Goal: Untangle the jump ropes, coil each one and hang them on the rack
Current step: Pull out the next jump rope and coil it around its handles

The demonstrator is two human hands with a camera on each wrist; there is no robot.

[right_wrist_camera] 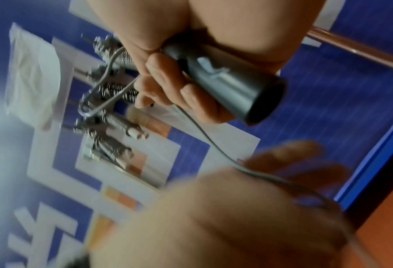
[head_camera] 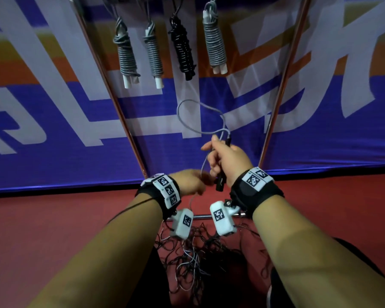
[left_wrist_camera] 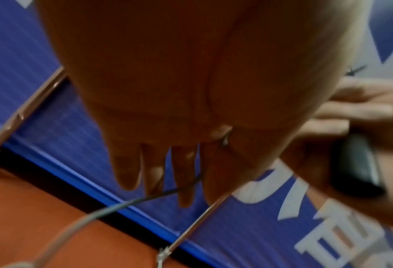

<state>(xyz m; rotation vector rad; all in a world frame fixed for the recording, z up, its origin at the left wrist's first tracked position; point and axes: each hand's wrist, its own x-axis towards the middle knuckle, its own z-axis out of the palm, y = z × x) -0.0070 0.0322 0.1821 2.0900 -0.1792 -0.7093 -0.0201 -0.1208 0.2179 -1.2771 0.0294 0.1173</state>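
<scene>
The rack (head_camera: 282,81), a frame of copper-coloured tubes, is seen beyond the fingertips, against a blue printed banner (head_camera: 53,121). Four coiled ropes (head_camera: 213,44) are hung from it, long axes vertical, handle ends pointing down; three are grey, one black.

Below the wrists, a tangled pile of ropes (head_camera: 193,258) is spread on the red floor (head_camera: 65,230).

The right hand (head_camera: 226,160) is closed around a black handle (right_wrist_camera: 225,79), fingers curled and pressed together. The handle's long axis is held near vertical: the butt protrudes below the little finger, the cord end above the thumb. From there the grey cord (head_camera: 187,112) is looped up beyond the fingertips, returned through the fingers, and led down to the left hand (head_camera: 190,182).

The left hand is positioned just beside and below the right. The cord is pinched near the base of its index finger (left_wrist_camera: 220,130); the remaining fingers are extended downward, slightly apart.
</scene>
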